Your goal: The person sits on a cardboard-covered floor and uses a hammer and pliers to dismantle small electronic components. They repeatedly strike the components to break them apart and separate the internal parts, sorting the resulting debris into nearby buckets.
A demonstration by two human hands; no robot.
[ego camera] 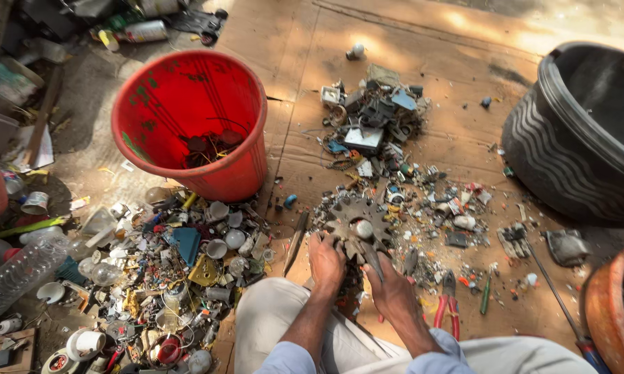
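A rusty toothed metal sprocket [350, 218] lies on the cardboard floor in front of my knees, with a small pale bulb-like piece [364, 228] resting at its centre. My left hand [326, 263] presses on the sprocket's near left edge, fingers curled onto the teeth. At the near right edge, my right hand [391, 287] grips a dark thin tool or bar [372, 260] against the sprocket. Small electronic scrap lies all around the sprocket.
A red bucket [239, 181] with some dark scrap stands at the left, a black tub [575, 131] at the right, an orange pot [606, 312] at the lower right. Red-handled pliers [449, 301], a screwdriver [557, 298], a dark pile of parts [371, 128] and a heap of bulb scrap [166, 270] surround me.
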